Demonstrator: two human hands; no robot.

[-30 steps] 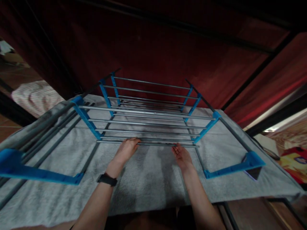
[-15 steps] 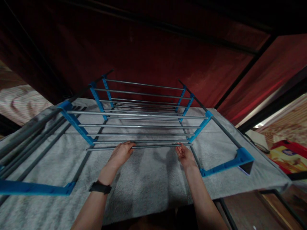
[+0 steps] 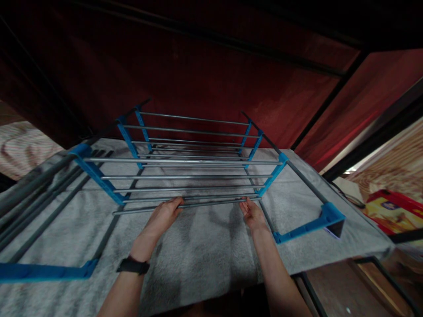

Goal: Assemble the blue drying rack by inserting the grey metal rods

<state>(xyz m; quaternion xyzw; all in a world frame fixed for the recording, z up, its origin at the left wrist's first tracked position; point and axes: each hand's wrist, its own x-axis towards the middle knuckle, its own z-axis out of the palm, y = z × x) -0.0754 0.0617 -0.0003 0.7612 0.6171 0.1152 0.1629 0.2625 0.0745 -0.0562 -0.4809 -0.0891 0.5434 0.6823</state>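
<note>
A loose grey metal rod (image 3: pixel 211 204) lies crosswise between my hands, its left end nearer to me than its right. My left hand (image 3: pixel 165 213), with a black band on the wrist, is closed around it left of the middle. Toward its right end my right hand (image 3: pixel 253 214) pinches it with the thumb and fingers. Just behind is a rack of grey tubes and blue plastic brackets (image 3: pixel 271 178), with several crossbars (image 3: pixel 187 177) fitted between the sides. Nearest me, a right blue bracket (image 3: pixel 302 228) and a left blue bracket (image 3: pixel 46 272) have no bars between them.
The rack rests on a grey cloth-covered table (image 3: pixel 205 264). More grey tubes (image 3: pixel 54 211) lie along the left. A dark red panel (image 3: pixel 198 75) rises behind. On the right are a red and yellow package (image 3: pixel 393 211) and a dark frame bar (image 3: pixel 363 154).
The rod's left end has come toward me and slightly left, so it slants more against the crossbars. Both hands keep their hold. The whole view has shifted slightly.
</note>
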